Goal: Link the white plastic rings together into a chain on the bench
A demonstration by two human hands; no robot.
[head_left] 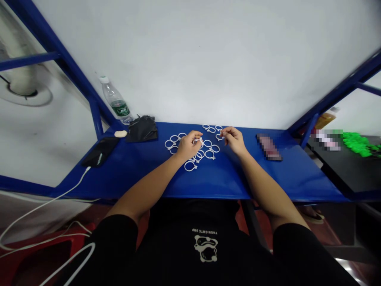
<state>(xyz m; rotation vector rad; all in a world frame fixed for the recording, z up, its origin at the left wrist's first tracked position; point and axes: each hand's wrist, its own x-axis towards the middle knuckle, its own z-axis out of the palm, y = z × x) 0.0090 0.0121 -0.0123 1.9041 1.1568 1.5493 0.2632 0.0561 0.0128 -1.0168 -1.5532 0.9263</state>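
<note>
Several white plastic rings, each with a small nub or clasp on its rim, lie loosely spread on the blue table [143, 167]. My left hand [189, 145] is closed over the middle of them, with a white ring [197, 141] pinched between thumb and fingers. Just right of the pile, my right hand [232, 139] is also closed, thumb and index finger pressed together. Another white ring [218, 138] shows at its fingertips; whether it is gripped or only lies beneath them I cannot tell. Near the front lies a separate ring [189, 166].
To the left are a clear bottle [119, 107], a crumpled black plastic bag [143, 129], a beige oval object [120, 134] and a black power bank [100, 152] with a white cable [71, 190]. A blurred phone [269, 147] lies right. Blue frame bars flank the table; a white wall stands behind.
</note>
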